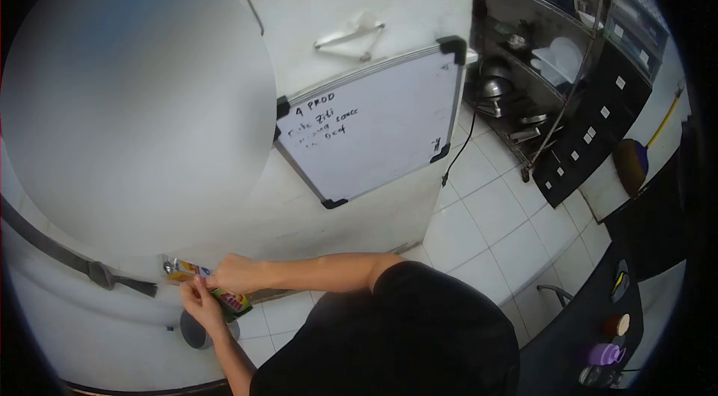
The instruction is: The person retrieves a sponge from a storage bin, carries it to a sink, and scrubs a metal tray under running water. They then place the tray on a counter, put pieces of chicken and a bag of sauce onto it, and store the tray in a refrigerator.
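The packet [236, 306] is up in front of you, held at a slant between your two hands, its silvery end toward the upper left and its green, lettered end toward the lower right. Your left hand [200, 304] has its fingers pinched on the packet's middle, closed with no wide gap. Your right hand [238, 274] comes in from the other side, its fingers curled shut on the packet right beside the left ones; you can't see exactly how the fingertips meet. In view, a grey bin [195, 330] shows just below your left hand, by white floor tiles [288, 315]. Beyond your arms, a whiteboard [374, 127] with dark handwriting is on a pale surface, and a big blurred pale shape [138, 112] fills the upper left. Off to your right you have a metal rack [562, 100] of bowls and containers, a black panel [598, 123] with white labels, a broom [633, 166], and a dark bench [557, 347] carrying a purple bottle [604, 354] and a brown jar [617, 324].
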`<state>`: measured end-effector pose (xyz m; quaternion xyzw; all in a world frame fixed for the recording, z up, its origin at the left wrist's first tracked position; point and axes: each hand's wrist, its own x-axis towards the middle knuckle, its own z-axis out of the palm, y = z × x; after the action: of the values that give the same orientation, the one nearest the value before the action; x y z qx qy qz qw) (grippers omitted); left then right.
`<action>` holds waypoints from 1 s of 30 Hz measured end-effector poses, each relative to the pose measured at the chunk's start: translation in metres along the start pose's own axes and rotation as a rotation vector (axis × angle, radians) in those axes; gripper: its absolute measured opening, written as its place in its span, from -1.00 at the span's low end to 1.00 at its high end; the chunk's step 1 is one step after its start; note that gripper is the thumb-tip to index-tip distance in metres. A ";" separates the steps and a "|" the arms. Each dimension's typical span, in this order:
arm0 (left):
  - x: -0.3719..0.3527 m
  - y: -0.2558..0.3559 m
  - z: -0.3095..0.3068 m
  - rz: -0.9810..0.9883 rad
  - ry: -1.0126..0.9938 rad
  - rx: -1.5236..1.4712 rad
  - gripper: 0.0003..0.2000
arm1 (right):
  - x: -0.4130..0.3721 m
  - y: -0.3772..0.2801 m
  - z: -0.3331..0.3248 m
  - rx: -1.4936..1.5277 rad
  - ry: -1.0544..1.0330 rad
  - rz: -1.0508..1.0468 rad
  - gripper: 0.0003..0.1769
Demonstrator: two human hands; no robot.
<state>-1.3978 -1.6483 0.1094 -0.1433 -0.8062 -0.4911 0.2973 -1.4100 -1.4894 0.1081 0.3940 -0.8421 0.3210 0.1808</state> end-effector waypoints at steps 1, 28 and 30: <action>0.007 -0.028 0.002 -0.022 -0.006 0.003 -0.73 | 0.000 0.001 0.014 -0.032 -0.006 -0.001 -0.86; 0.122 -0.486 -0.361 -0.871 0.765 -0.756 -0.79 | 0.390 0.045 0.341 0.605 0.219 0.124 -0.73; 0.145 -0.508 -0.377 -0.869 0.602 -0.764 -0.63 | 0.422 0.061 0.357 0.566 0.291 0.147 -0.72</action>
<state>-1.6496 -2.2299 -0.0310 0.2437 -0.4409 -0.8373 0.2126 -1.7393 -1.9351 0.0585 0.3165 -0.7111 0.6074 0.1588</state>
